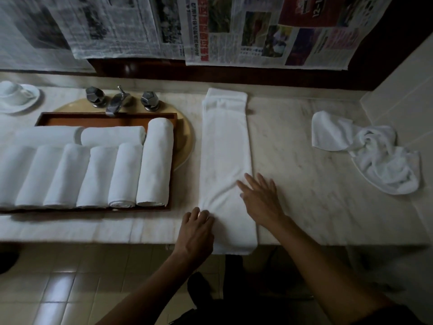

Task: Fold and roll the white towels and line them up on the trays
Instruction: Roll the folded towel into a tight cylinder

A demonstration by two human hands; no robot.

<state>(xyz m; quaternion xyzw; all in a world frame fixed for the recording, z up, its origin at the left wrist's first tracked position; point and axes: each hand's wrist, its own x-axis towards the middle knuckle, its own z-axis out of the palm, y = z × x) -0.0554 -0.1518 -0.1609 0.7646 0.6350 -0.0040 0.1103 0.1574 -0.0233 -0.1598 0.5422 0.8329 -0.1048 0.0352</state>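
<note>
A white towel, folded into a long narrow strip, lies on the marble counter and runs from the back wall to the front edge, where its near end hangs slightly over. My left hand rests on the strip's left edge near the front, fingers curled onto the cloth. My right hand lies flat on the strip's right side, fingers spread. To the left, a brown wooden tray holds several rolled white towels side by side. A crumpled white towel lies loose at the right.
The tray sits over a round basin with a chrome tap and two knobs behind it. A white cup on a saucer stands at the far left. Newspapers hang on the wall behind. A tiled wall bounds the counter's right end.
</note>
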